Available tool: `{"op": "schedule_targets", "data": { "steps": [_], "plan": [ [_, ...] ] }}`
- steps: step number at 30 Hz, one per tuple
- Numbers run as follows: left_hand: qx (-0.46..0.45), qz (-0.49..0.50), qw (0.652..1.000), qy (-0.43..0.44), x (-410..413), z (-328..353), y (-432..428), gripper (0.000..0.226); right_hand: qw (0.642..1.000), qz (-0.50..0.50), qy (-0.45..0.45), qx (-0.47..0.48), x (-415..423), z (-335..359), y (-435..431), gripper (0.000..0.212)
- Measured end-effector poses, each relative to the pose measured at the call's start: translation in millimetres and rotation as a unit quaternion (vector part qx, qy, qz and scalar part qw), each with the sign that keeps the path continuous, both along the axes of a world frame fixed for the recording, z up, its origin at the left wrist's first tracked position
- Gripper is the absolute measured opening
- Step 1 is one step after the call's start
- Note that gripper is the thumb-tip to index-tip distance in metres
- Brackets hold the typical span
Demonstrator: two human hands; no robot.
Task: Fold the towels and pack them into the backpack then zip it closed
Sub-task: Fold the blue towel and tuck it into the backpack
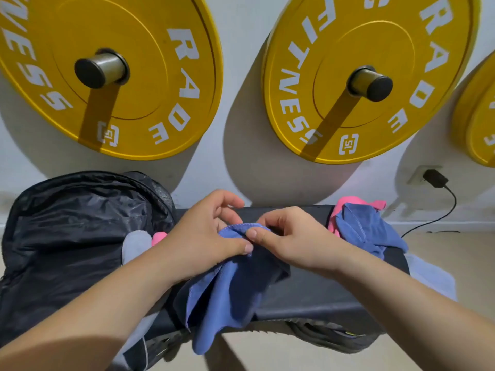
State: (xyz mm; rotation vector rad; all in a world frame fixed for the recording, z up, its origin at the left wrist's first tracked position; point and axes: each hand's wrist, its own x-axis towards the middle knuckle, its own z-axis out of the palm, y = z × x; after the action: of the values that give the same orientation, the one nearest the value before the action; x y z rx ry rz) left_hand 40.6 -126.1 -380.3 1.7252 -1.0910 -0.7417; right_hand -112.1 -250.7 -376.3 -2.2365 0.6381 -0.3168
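A blue towel (225, 295) hangs over the front of a black padded bench (316, 293). My left hand (206, 234) and my right hand (289, 236) both pinch its top hem, close together above the bench. An open black backpack (67, 236) stands at the left end of the bench, with a grey towel (136, 247) and a bit of pink towel (158, 238) showing at its mouth. At the right end lies a crumpled blue towel (367, 228) on top of a pink towel (348, 203).
Yellow weight plates (369, 76) hang on pegs on the white wall behind the bench. A black charger (435, 179) sits in a wall socket at the right, its cable running down. A pale cloth (431, 277) hangs off the bench's right end. Beige floor lies below.
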Motion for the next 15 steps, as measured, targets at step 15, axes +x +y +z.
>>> {"op": "schedule_targets", "data": {
  "steps": [15],
  "plan": [
    [0.162,0.068,0.969,-0.173,57.2,-26.4,-4.1,0.016,0.852,-0.429,-0.232,0.191,-22.5,-6.0,-62.0,0.030]
  ]
}}
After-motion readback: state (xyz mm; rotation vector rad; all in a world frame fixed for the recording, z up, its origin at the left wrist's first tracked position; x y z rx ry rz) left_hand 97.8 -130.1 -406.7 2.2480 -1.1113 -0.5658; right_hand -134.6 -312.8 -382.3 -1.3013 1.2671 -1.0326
